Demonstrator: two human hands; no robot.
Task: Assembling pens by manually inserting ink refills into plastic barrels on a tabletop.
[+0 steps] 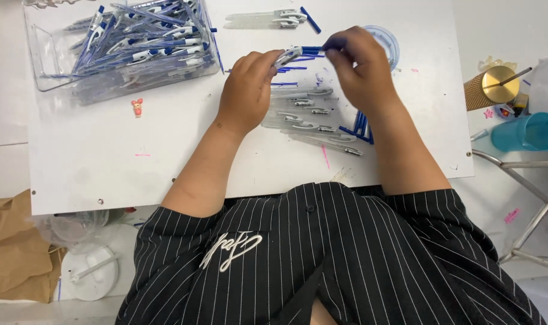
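So both hands are up near the top middle of the frame working on one blue and clear pen [298, 54]. The left hand [248, 90] has its fingers curled shut around the clip end, and the right hand [358, 69] pinches the blue end between thumb and fingertips. I'd guess it's super light, thin stiff plastic, kinda slick and easy to snap if you bend it, so gripping near both ends like this, close to the joint, seems the way to go. Below the hands there's a row of clear pen barrels [313, 120] lying on the white desk [105, 162], with some loose blue refills [359, 127] just beside them. A clear bin [45, 60] of pens sits upper left.
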